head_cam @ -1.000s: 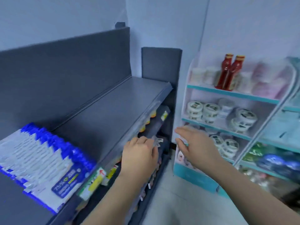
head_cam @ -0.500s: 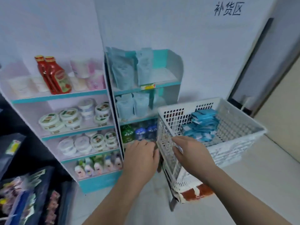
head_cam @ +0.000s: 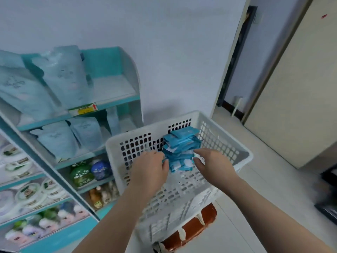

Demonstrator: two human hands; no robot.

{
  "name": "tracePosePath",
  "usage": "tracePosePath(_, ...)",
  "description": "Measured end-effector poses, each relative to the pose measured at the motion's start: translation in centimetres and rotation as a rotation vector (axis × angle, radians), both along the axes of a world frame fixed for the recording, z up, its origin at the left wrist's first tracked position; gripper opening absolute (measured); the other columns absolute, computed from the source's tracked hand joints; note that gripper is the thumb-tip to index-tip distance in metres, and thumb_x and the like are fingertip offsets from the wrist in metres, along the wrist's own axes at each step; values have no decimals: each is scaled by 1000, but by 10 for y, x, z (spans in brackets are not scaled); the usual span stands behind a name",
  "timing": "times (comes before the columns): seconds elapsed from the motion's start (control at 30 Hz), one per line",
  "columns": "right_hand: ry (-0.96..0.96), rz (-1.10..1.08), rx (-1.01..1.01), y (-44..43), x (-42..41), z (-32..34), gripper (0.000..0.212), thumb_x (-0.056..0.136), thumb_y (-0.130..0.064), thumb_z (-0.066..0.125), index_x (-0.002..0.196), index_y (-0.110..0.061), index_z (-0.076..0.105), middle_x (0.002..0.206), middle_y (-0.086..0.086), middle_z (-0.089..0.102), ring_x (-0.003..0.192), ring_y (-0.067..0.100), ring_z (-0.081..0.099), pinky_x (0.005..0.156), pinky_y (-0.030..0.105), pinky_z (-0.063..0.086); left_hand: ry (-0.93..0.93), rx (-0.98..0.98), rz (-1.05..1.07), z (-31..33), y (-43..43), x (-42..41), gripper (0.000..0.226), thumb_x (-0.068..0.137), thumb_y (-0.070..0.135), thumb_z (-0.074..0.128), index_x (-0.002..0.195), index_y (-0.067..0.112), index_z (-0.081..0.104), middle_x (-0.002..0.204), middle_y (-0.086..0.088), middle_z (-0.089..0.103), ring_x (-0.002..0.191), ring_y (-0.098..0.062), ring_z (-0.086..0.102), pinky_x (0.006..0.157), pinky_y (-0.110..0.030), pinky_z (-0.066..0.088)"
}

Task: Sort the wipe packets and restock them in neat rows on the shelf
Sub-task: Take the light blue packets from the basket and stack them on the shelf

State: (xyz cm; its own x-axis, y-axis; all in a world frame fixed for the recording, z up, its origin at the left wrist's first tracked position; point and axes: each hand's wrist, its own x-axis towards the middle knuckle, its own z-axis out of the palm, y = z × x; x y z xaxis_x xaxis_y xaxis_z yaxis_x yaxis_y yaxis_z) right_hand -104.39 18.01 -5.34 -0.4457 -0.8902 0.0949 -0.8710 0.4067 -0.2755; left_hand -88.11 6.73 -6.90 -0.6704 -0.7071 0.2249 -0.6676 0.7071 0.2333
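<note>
A pile of small teal wipe packets (head_cam: 180, 148) lies inside a white perforated plastic basket (head_cam: 226, 143). My left hand (head_cam: 149, 170) is inside the basket at the pile's left side, its fingertips touching the packets. My right hand (head_cam: 213, 165) reaches in from the right, fingers spread and curled toward the pile's lower right edge. Neither hand has lifted a packet clear of the pile. The dark grey shelf with the blue-and-white packets is out of view.
The basket rests on a brown stool (head_cam: 191, 227). A teal and white display rack (head_cam: 109, 105) with pale blue pouches, jars and bottles stands to the left. A doorway (head_cam: 235, 70) and beige door (head_cam: 291, 88) are at the right, above pale floor tiles.
The view swung right from the grey shelf to the basket. Both hands moved from the shelf edge over the basket rim and down to the packet pile.
</note>
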Motion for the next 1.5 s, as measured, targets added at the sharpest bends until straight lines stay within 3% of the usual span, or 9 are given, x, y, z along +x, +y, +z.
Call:
tracePosePath(0.2, -90, -22, 76, -64, -88, -17, 39, 100, -32, 43, 136, -21, 53, 137, -1, 55, 120, 17, 55, 95, 29, 44, -11, 211, 88, -33, -67, -82, 22, 96, 31, 44, 83, 17, 54, 73, 4, 53, 65, -15, 52, 55, -30, 38)
tracePosePath(0.5, -249, 165, 256, -160, -177, -73, 59, 92, -37, 59, 145, -19, 40, 149, 0, 42, 133, 16, 43, 108, 28, 32, 40, 645, 336, -76, -123, -150, 25, 97, 38, 51, 85, 16, 55, 76, 4, 57, 67, -11, 53, 60, -28, 43)
tracePosePath(0.6, -317, 277, 322, -187, -192, -95, 70, 87, -37, 66, 147, -18, 36, 152, 0, 37, 136, 17, 38, 111, 29, 29, 163, 843, 494, -94, -133, -169, 29, 93, 40, 57, 80, 14, 55, 81, -8, 62, 76, -26, 60, 74, -36, 50)
tracePosePath(0.7, -312, 356, 341, -202, -205, -112, 60, 87, -30, 66, 143, -19, 44, 150, 1, 40, 135, 18, 39, 111, 28, 29, 372, 1027, 665, -112, -139, -181, 24, 82, 28, 74, 75, 12, 57, 81, -15, 66, 73, -28, 63, 79, -49, 57)
tracePosePath(0.93, -411, 341, 111, -205, -221, -111, 32, 99, -23, 47, 128, -15, 60, 118, 4, 66, 105, 23, 60, 89, 31, 46, 787, 1389, 758, -110, -140, -187, 15, 94, 9, 58, 106, 0, 55, 111, -19, 63, 97, -30, 67, 78, -40, 60)
tracePosePath(1.1, -460, 355, 228, -200, -216, -119, 30, 101, -25, 43, 128, -18, 52, 120, 4, 63, 100, 18, 58, 85, 30, 47, 1026, 1484, 854, -106, -133, -188, 18, 100, 5, 43, 117, 0, 43, 119, -24, 52, 102, -39, 63, 67, -44, 61)
tracePosePath(1.23, -360, 506, 261, -195, -211, -132, 61, 89, -37, 63, 142, -19, 40, 142, -2, 47, 127, 16, 45, 107, 29, 35, 1212, 1605, 787, -100, -130, -193, 25, 101, 5, 38, 123, 0, 47, 115, -26, 63, 97, -36, 67, 71, -43, 61)
tracePosePath(1.37, -395, 441, 116, -198, -214, -131, 55, 84, -21, 69, 137, -22, 52, 133, -3, 58, 120, 17, 53, 104, 33, 42, 978, 1526, 669, -94, -131, -191, 17, 101, 7, 42, 115, 5, 51, 106, -19, 68, 90, -26, 69, 81, -40, 58)
tracePosePath(1.5, -334, 353, 56, -199, -218, -108, 37, 92, -26, 59, 129, -28, 58, 117, -4, 67, 105, 19, 61, 87, 31, 48, 915, 1174, 746, -102, -133, -179, 16, 101, 18, 45, 102, 11, 60, 105, -10, 72, 97, -20, 68, 87, -39, 55)
